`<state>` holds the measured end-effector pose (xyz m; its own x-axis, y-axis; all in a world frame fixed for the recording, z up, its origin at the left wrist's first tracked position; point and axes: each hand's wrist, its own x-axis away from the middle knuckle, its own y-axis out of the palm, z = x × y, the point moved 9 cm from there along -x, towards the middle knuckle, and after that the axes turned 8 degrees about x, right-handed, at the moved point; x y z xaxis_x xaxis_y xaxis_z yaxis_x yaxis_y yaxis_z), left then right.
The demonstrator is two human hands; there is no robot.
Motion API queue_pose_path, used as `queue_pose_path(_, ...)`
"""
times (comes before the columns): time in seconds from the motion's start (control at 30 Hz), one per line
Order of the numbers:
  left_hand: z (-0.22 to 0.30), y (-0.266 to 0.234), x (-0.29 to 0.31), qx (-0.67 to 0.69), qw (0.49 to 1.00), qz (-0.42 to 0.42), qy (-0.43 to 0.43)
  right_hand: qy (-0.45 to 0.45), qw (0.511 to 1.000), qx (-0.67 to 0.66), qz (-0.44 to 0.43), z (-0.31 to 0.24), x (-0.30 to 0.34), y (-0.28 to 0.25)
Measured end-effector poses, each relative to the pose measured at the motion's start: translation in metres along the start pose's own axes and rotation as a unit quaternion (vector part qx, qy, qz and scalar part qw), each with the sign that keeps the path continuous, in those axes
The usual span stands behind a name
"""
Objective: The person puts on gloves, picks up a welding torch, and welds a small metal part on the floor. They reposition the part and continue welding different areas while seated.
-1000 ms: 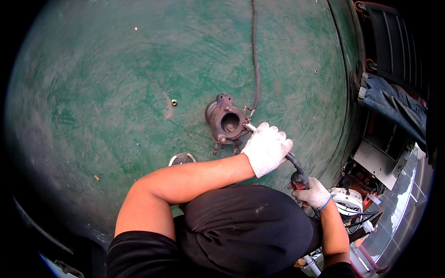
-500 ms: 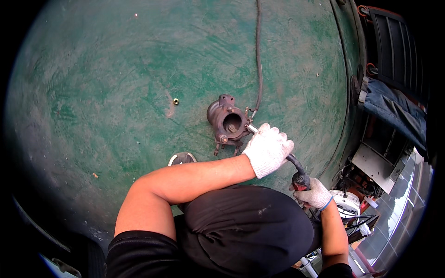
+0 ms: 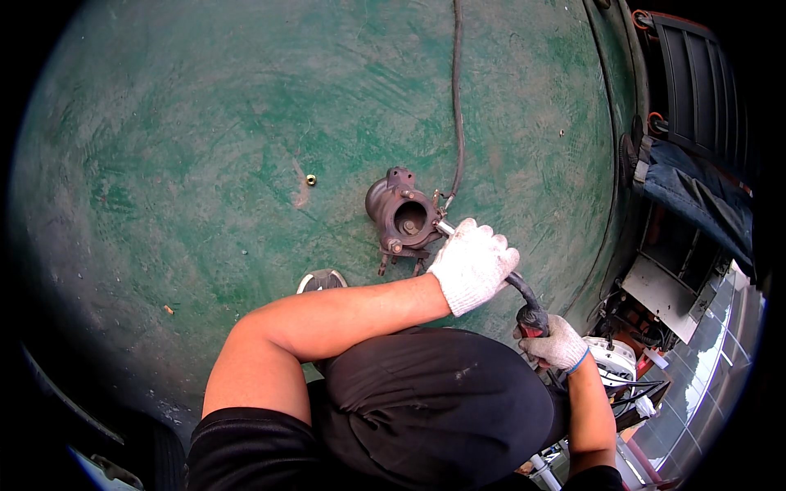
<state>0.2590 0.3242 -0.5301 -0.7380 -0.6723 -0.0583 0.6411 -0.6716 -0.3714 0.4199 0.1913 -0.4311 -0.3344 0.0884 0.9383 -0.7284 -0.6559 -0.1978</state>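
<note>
A brown, rusty cast-metal housing (image 3: 383,204) with a round opening and several bolts sits on the green floor. At the right of its opening, the silver nozzle (image 3: 444,227) of a welding torch meets the rim; whether it touches is hard to make out. My left hand (image 3: 473,266), in a white knit glove, is wrapped round the torch just behind the nozzle. The torch's black curved neck (image 3: 524,288) runs back to a black and red handle (image 3: 532,321), gripped by my gloved right hand (image 3: 559,344). A small clamp (image 3: 443,198) on a cable is attached beside the opening.
A dark cable (image 3: 458,98) runs from the clamp to the far edge. A brass-coloured nut (image 3: 311,179) lies left of the housing, and a shoe (image 3: 322,281) stands nearby. At right are a person's blue jeans (image 3: 696,184), a black ribbed panel (image 3: 704,90) and equipment.
Both my hands and the torch stay almost exactly in place, and the housing has not moved. At the right edge, the jeans-clad leg has shifted slightly and looks darker.
</note>
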Motion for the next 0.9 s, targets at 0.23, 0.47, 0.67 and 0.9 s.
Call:
queue_pose_path(0.23, 0.001, 0.000, 0.000, 0.004, 1.000, 0.009, 0.008, -0.016, 1.000, 0.003, 0.002, 0.001, -0.001, -0.001)
queue_pose_path(0.47, 0.006, -0.002, -0.001, 0.002, 1.000, 0.018, 0.016, -0.025, 0.999, -0.023, -0.006, 0.008, -0.001, 0.002)
queue_pose_path(0.67, 0.007, -0.003, 0.000, 0.004, 1.000, 0.024, 0.019, -0.034, 0.999, -0.030, -0.006, 0.007, 0.001, 0.004)
queue_pose_path(0.9, 0.006, 0.003, -0.006, -0.005, 1.000, 0.008, 0.020, -0.026, 0.999, -0.022, 0.016, 0.005, 0.004, 0.002)
